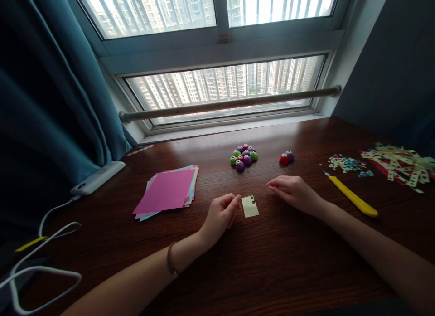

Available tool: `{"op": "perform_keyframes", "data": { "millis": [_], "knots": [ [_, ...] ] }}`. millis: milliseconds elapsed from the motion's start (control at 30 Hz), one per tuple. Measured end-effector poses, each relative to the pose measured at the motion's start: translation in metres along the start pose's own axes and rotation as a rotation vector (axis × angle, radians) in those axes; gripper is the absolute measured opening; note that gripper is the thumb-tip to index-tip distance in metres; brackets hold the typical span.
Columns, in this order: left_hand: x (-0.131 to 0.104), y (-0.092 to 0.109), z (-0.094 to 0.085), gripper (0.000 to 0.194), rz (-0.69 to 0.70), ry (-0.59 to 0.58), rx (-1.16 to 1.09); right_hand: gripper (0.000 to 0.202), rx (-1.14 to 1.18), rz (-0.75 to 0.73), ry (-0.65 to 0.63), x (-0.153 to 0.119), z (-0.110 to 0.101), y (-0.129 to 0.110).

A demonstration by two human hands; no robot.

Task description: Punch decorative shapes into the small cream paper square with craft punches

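Note:
My left hand [224, 209] is closed, thumb and fingers pinching the left edge of a small pale yellow paper piece [250, 208]. Notches or holes show along that piece's upper right edge. To its right, my right hand [292, 191] lies low over the table with fingers stretched out, and I see nothing in it. Beyond my hands sits a cluster of small red, green and purple craft punches [247, 158]. A separate red one and a purple one [286, 158] stand just past my right hand.
Left of my hands lies a stack of coloured paper sheets [166, 189], pink on top. At right are a yellow craft knife [353, 196], tiny punched paper bits [346, 163] and punched paper strips [401, 164]. A white device [98, 177] with a cable lies by the curtain [68, 80].

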State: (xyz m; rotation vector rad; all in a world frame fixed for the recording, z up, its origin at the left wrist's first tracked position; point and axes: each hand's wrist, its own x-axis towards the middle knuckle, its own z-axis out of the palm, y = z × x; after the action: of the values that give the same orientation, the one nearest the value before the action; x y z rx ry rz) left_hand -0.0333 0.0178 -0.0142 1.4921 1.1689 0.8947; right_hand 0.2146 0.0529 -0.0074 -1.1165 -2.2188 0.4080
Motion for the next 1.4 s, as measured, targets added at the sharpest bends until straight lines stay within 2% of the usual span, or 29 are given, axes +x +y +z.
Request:
{"op": "perform_keyframes", "data": {
  "millis": [100,200,233,267,333,467,567,733,833,1100,1200,1400],
  "knots": [
    [0.000,0.001,0.000,0.040,-0.012,0.002,0.002,0.020,-0.140,0.195,0.173,0.004,-0.042,0.035],
    [0.001,0.001,0.000,0.039,-0.015,-0.001,-0.005,0.020,-0.355,0.585,0.314,0.000,-0.098,0.085],
    [0.001,0.001,0.000,0.039,-0.015,-0.001,-0.008,0.022,-0.421,0.697,0.323,-0.003,-0.114,0.101],
    [0.001,0.001,0.000,0.038,-0.016,0.002,-0.012,0.026,-0.471,0.751,0.271,-0.007,-0.127,0.116],
    [0.001,0.000,0.000,0.038,-0.019,0.007,-0.018,0.033,-0.524,0.796,0.183,-0.017,-0.141,0.141],
    [0.002,-0.001,0.000,0.037,-0.016,0.004,-0.012,0.035,-0.485,0.805,0.130,-0.036,-0.136,0.170],
    [0.003,-0.001,0.000,0.037,-0.014,0.006,-0.001,0.034,-0.495,0.760,0.115,-0.047,-0.129,0.181],
    [0.002,-0.003,-0.001,0.036,-0.005,0.002,0.010,0.039,-0.487,0.685,0.108,-0.056,-0.133,0.193],
    [0.003,-0.004,-0.001,0.036,0.002,0.004,0.015,0.041,-0.510,0.669,0.064,-0.058,-0.134,0.196],
    [0.004,-0.004,-0.001,0.037,0.005,-0.002,0.019,0.020,-0.510,0.670,0.062,-0.051,-0.131,0.182],
    [0.003,-0.005,-0.001,0.037,0.004,-0.003,0.019,0.018,-0.512,0.681,0.124,-0.051,-0.133,0.178],
    [0.002,-0.003,-0.002,0.038,0.006,-0.006,0.020,0.020,-0.399,0.631,0.429,-0.054,-0.144,0.176]
  ]
}}
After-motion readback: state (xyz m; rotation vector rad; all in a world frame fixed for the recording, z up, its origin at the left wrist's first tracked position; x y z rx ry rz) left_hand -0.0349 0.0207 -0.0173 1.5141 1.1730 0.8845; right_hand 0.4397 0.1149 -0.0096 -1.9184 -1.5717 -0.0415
